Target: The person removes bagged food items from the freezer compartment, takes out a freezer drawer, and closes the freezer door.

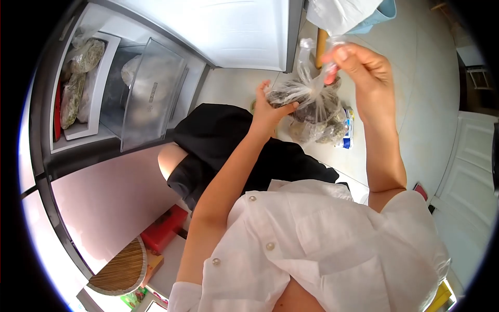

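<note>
A clear plastic bag (312, 106) with dark, clumped contents hangs in front of me, its top gathered into a knot with loose ends standing up. My right hand (358, 65) pinches one of those ends between thumb and fingers. Against the bag's left side rests my left hand (271, 112), its fingers apart and the thumb lying over the plastic. Part of a blue and white package (348, 130) shows on the floor behind the bag.
At the left stands an open freezer with a clear drawer (153, 93) pulled out and bagged items (75, 99) inside. Its open door (244, 31) is ahead. A white bag (340, 15) is at the top, a red box (163, 228) and woven tray (120, 268) lower left.
</note>
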Demonstrator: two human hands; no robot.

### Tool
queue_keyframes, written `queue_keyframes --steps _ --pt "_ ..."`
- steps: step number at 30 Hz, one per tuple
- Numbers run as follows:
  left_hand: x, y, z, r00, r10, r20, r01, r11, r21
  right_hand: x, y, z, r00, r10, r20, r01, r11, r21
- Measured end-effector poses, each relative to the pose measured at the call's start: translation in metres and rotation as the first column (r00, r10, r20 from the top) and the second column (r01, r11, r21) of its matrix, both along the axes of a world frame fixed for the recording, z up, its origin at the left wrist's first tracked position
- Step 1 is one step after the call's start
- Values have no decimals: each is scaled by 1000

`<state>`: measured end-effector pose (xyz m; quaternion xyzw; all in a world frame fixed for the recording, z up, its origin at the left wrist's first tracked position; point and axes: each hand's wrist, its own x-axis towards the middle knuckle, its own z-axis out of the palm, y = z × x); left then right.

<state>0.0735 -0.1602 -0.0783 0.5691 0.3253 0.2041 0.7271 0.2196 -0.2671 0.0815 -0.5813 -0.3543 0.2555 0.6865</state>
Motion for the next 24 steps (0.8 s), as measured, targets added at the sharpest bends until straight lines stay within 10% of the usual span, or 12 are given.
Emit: queue_keyframes --steps 2,4,7,10,14,18,21,24 --pt "10 -1 12 1000 3 13 -9 844 537 -7 2 4 994 108 -31 -107 993 45" --pt "22 8 34 987 -159 -22 85 405 910 -3 2 8 985 170 17 -170 985 8" --pt "39 4 66 963 -162 -214 257 330 908 12 0 1 983 166 74 -166 986 -9" --pt "51 11 60 962 -226 -155 271 707 653 25 -8 -11 998 -30 46 21 986 168" --pt "49 18 61 950 -292 -112 285 661 694 42 -47 -54 840 -102 534 301 905 -301" --pt "55 19 57 952 -286 -105 273 646 713 14 -23 -96 812 -71 579 202 965 -166" --pt "55 23 58 960 -242 -140 269 670 692 9 -18 -88 916 -17 400 271 762 -588" --pt "49 35 50 953 -235 -189 298 640 708 19 -26 -106 895 -44 444 229 899 -373"
